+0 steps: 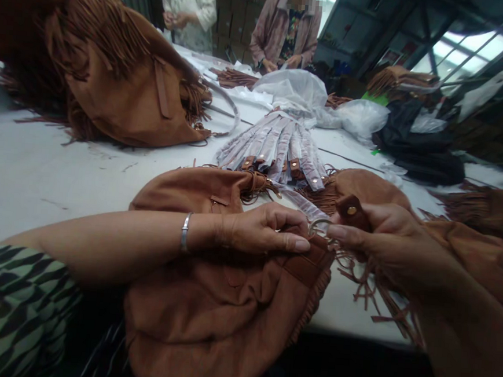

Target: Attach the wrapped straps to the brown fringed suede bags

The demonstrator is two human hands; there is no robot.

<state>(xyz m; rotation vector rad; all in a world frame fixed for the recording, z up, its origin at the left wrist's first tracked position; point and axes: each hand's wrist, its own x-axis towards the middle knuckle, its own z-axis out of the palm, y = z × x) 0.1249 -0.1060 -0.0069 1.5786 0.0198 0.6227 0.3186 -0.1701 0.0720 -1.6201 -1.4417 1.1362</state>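
Note:
A brown suede-like bag hangs over the near table edge, its upper part lying on the table. My left hand is closed on the bag's corner, thumb pressed on the darker leather tab. A metal ring stands up from that tab, between my two hands. My right hand pinches a brown leather strap end with a brass-coloured snap, close against the ring. Whether the strap passes through the ring is hidden by my fingers. Fringe strips dangle below my right hand.
Plastic-wrapped straps lie fanned out beyond the bag. A large fringed bag stands at the left; more brown bags lie at the right. Clear plastic bags and a black bundle sit farther back. Two people stand across the table.

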